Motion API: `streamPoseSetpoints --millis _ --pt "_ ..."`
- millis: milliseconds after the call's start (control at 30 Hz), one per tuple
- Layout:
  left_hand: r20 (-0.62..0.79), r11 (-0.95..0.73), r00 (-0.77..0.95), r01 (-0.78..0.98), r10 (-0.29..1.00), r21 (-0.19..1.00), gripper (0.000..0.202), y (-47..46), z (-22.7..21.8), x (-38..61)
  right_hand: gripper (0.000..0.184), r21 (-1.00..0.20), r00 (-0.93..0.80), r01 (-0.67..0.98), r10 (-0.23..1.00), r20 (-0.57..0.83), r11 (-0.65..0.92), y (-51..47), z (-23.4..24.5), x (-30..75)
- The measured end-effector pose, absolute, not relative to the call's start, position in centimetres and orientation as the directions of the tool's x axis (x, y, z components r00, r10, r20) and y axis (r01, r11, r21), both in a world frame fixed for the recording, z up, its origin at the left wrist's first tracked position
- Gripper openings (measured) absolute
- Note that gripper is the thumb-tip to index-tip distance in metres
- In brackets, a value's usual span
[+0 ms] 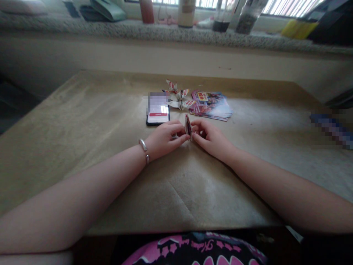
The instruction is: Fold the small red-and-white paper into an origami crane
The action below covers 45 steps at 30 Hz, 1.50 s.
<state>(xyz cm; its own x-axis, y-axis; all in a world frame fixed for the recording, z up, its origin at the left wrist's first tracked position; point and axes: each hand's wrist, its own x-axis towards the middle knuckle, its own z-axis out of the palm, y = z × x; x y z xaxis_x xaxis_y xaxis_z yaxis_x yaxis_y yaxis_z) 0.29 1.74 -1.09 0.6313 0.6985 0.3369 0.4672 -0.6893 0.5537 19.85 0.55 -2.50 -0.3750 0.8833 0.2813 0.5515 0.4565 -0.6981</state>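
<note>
Both of my hands meet at the middle of the table, pinching a small folded piece of printed paper (188, 126) that stands on edge between them. My left hand (165, 138), with a silver bracelet on the wrist, grips it from the left with closed fingers. My right hand (208, 136) holds it from the right, fingers curled. Just behind lie several folded paper cranes (178, 96) and a stack of colourful printed leaflets (213, 106).
A phone (157, 115) with a lit screen lies left of the cranes. The table (82, 129) is covered with brown paper. Behind it, a stone ledge (165, 31) carries bottles and jars. A blurred object (333, 129) lies at the right edge.
</note>
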Motion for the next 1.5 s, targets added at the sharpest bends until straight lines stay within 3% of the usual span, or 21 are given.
streamPoseSetpoints --millis 200,467,567,667,767,900,1000,1167,1333,1500 --pt "0.425 -0.712 0.586 0.447 0.690 0.541 0.013 1.9 -1.6 0.3 0.005 -0.721 -0.365 0.533 0.889 0.277 0.443 0.1 -2.0 19.9" --pt "0.366 -0.677 0.607 0.422 0.705 0.603 0.013 1.7 -1.1 0.3 0.011 -0.706 -0.353 0.562 0.897 0.267 0.431 -0.1 -1.8 19.8" --pt "0.331 -0.571 0.528 0.393 0.782 0.721 0.008 1.7 -1.6 0.5 0.012 -0.686 -0.369 0.569 0.887 0.279 0.453 -0.1 -1.9 19.8" --pt "0.275 -0.391 0.466 0.170 0.841 0.905 0.018 1.8 -2.3 0.8 0.011 -0.664 -0.420 0.549 0.855 0.306 0.507 0.0 -1.9 19.9" --pt "0.241 -0.328 0.507 0.089 0.828 0.941 0.025 1.9 -2.5 0.9 0.011 -0.641 -0.436 0.554 0.841 0.319 0.531 0.1 -1.9 20.0" --pt "0.218 -0.348 0.522 0.162 0.824 0.923 0.012 1.8 -2.1 0.8 0.011 -0.629 -0.417 0.576 0.850 0.322 0.521 0.1 -2.0 20.1" --pt "0.247 -0.398 0.505 0.216 0.827 0.891 0.010 1.8 -1.9 0.8 0.007 -0.695 -0.361 0.541 0.878 0.315 0.473 0.0 -2.2 20.0" --pt "0.229 -0.407 0.495 0.290 0.838 0.866 0.014 1.7 -1.8 0.7 0.030 -0.757 -0.324 0.422 0.862 0.389 0.500 -0.1 -2.4 19.8" --pt "0.201 -0.424 0.519 0.356 0.831 0.833 0.017 1.6 -1.7 0.6 0.023 -0.719 -0.336 0.429 0.836 0.434 0.546 -0.3 -2.2 19.8" --pt "0.198 -0.437 0.533 0.371 0.823 0.819 0.013 1.5 -1.4 0.6 0.017 -0.765 -0.310 0.403 0.861 0.403 0.503 -0.2 -2.2 19.8"
